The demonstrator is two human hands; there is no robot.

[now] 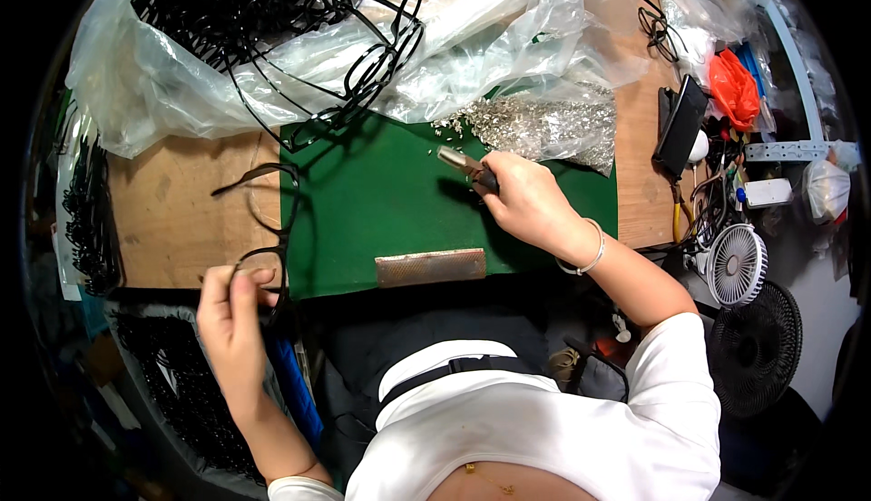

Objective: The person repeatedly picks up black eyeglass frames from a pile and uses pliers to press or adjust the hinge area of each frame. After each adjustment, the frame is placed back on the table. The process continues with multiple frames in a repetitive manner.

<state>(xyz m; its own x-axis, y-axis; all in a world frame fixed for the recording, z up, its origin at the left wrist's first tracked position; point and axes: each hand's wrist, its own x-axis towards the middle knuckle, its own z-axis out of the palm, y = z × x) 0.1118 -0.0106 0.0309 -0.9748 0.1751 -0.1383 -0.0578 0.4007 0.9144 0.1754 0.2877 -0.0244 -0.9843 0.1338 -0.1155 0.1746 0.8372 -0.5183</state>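
With the left hand (pixel 234 320), pinching one black glasses frame (pixel 285 233) between closed fingers, just at the front edge of the table (pixel 181 220), beside the green mat (pixel 381 211); could drop it over that edge through a slack pinch, or bend it by squeezing hard. Above, could snag it on the tangled frames (pixel 263 20) spilling from the clear bag (pixel 172 107), by lifting too near. With the right hand (pixel 526 202), gripping pliers (pixel 464 164), fingers wrapped round the handles; could scatter the small metal pieces (pixel 508 123) through a careless sweep.
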